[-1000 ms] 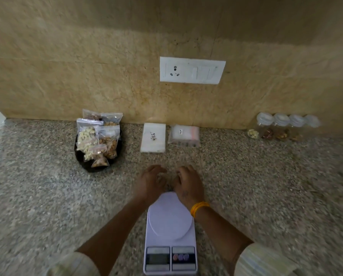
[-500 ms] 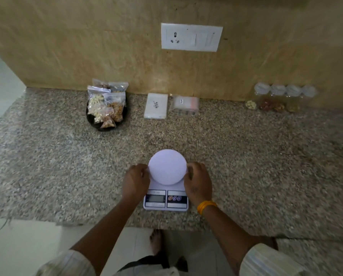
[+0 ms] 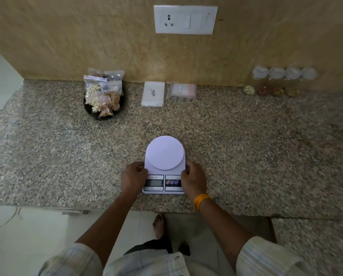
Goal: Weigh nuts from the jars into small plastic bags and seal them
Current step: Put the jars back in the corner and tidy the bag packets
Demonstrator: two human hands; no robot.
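A white digital kitchen scale (image 3: 164,154) with a bare round platform sits near the front edge of the granite counter (image 3: 246,148). My left hand (image 3: 132,178) grips its left side and my right hand (image 3: 193,179), with an orange wristband, grips its right side. Several clear jars (image 3: 284,79) with white lids and nuts inside stand in a row against the wall at the far right. Two packs of small plastic bags lie by the wall: a white stack (image 3: 153,94) and a clear pack (image 3: 181,91).
A dark plate (image 3: 93,113) at the back left holds several sealed bags of nuts (image 3: 104,90). A white socket panel (image 3: 185,19) is on the tan wall. The counter's front edge runs just below the scale, with floor and a bare foot beneath.
My hands moved from behind the scale to its two sides, and the scale slid away from me across the counter. The camera view pulled back and tilted down.
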